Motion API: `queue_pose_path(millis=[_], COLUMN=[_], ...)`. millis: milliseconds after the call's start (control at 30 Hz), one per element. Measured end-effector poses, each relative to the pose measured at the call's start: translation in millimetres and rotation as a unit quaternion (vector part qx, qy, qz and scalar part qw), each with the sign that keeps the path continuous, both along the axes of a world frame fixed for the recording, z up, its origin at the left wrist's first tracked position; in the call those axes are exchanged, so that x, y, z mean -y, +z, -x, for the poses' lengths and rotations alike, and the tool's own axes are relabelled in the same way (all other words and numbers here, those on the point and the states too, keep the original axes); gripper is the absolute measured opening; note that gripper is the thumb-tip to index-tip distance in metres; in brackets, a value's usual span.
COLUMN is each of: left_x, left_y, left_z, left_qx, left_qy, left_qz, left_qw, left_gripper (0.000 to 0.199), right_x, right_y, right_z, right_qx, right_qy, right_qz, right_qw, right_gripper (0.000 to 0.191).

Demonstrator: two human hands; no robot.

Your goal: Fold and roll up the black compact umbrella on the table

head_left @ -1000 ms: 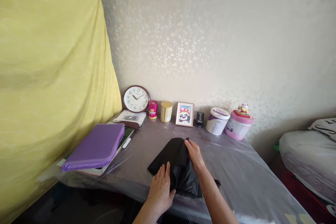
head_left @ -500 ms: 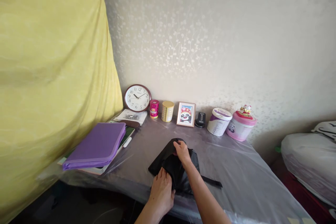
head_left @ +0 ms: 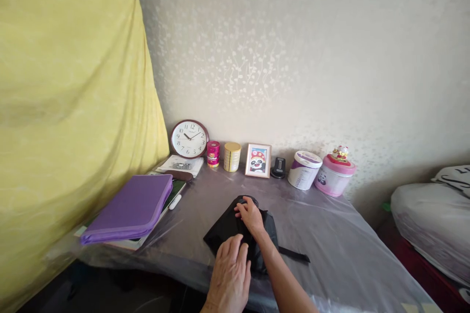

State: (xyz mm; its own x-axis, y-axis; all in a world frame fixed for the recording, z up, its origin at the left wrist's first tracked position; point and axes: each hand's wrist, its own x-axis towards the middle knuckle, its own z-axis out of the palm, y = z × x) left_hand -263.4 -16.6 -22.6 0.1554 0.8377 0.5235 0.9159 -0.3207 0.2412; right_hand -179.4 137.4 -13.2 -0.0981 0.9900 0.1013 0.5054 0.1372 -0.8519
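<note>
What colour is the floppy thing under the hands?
The floppy thing is black. It shows best in the head view, the only view here.

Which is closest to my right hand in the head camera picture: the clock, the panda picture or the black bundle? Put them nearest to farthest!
1. Black bundle: right beneath your right hand.
2. Panda picture: ahead, beyond the bundle.
3. Clock: at the back, over to the left.

light soft | wall shadowed lower right | table sheen, dark beneath | edges stretched
</note>
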Motion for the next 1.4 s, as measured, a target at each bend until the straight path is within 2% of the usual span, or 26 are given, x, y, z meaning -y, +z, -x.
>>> queue_pose_path(millis=[100, 233, 400, 533, 700, 833, 933, 1000, 1100, 1133, 1200, 1267, 1300, 1400], left_x=[-9, -18, -19, -21, -23, -22, -20, -20, -20, -20, -20, -20, -20, -22], left_y=[-4.2, -26.1, -35.0, -41.8, -54.8, -52.3, -47.5, -44.8, -41.9, -41.6, -42.5, -44.9, -46.4, -50.0], left_z=[-5, -6, -9, -10, -6, -6, -7, -7, -7, -8, -8, -9, -10, -10], left_qx=[-0.027, -0.06, -0.09, -0.094, -0.079, -0.066, -0.068, -0.072, -0.081, -0.082, -0.083, -0.082, -0.081, -0.077], left_qy=[-0.026, 0.0, 0.022, 0.034, 0.028, 0.023, 0.031, 0.043, 0.06, 0.066, 0.077, 0.095, 0.104, 0.111], left_qz=[0.017, 0.08, 0.146, 0.13, 0.134, 0.16, 0.171, 0.178, 0.187, 0.186, 0.181, 0.171, 0.167, 0.166], left_qw=[0.999, 0.995, 0.985, 0.987, 0.987, 0.985, 0.982, 0.98, 0.977, 0.977, 0.977, 0.977, 0.977, 0.977], left_gripper=[0.041, 0.062, 0.062, 0.067, 0.076, 0.088, 0.089, 0.086, 0.08, 0.077, 0.073, 0.07, 0.069, 0.067], right_x=[4, 17, 39, 34, -1, -33, -50, -52, -34, -23, 0, 16, 19, 6], right_y=[3.6, 5.8, 1.0, -8.4, -18.1, -19.2, -14.6, -8.3, 2.4, 5.1, 7.4, 5.2, 2.8, -6.8], right_z=[0, -5, -21, -33, -35, -33, -34, -37, -42, -43, -45, -45, -44, -41], right_qx=[0.015, 0.029, 0.053, 0.084, 0.139, 0.164, 0.187, 0.199, 0.173, 0.152, 0.116, 0.12, 0.127, 0.144], right_qy=[0.026, 0.07, 0.126, 0.141, 0.112, 0.106, 0.093, 0.047, -0.009, 0.006, 0.08, 0.177, 0.201, 0.198], right_qz=[-0.021, -0.08, -0.221, -0.275, -0.278, -0.245, -0.194, -0.178, -0.227, -0.255, -0.291, -0.294, -0.289, -0.274], right_qw=[0.999, 0.994, 0.966, 0.947, 0.944, 0.95, 0.958, 0.963, 0.958, 0.955, 0.946, 0.932, 0.927, 0.93], right_gripper=[0.028, 0.023, 0.026, 0.028, 0.03, 0.031, 0.032, 0.031, 0.031, 0.031, 0.03, 0.028, 0.027, 0.029])
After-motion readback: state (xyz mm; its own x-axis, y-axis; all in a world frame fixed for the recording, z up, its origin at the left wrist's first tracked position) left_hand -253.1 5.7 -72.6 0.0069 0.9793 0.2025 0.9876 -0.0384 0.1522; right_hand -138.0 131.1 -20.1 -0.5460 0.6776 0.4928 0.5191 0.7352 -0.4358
